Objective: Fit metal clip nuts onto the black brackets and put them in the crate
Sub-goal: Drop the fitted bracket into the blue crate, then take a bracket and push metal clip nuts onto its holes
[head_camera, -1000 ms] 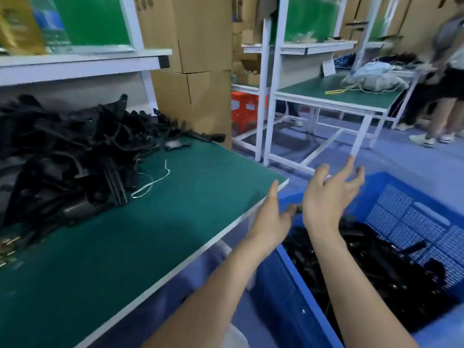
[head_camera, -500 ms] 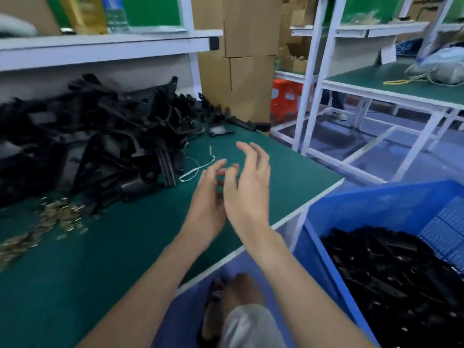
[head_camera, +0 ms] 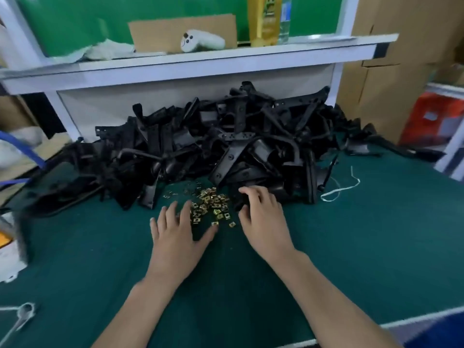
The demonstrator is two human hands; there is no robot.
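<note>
A big heap of black brackets (head_camera: pixel 226 146) lies at the back of the green table (head_camera: pixel 351 234). In front of it sits a small pile of brass-coloured metal clip nuts (head_camera: pixel 211 204). My left hand (head_camera: pixel 175 237) lies flat with spread fingers, its fingertips touching the left side of the clip nuts. My right hand (head_camera: pixel 263 222) reaches to the front edge of the heap, fingers and thumb curled round a black bracket (head_camera: pixel 239 199). A corner of the blue crate (head_camera: pixel 444 330) shows at the bottom right, below the table's edge.
A white shelf (head_camera: pixel 200 64) overhangs the heap and carries a white controller (head_camera: pixel 200 42), cardboard and a yellow bottle (head_camera: pixel 263 18). A white string (head_camera: pixel 339 189) lies right of the heap. Cardboard boxes (head_camera: pixel 401 71) stand at the right.
My view has swung left from the blue crate to the table. Both hands moved from mid-air down to the table, the left onto the clip nuts, the right onto a bracket.
</note>
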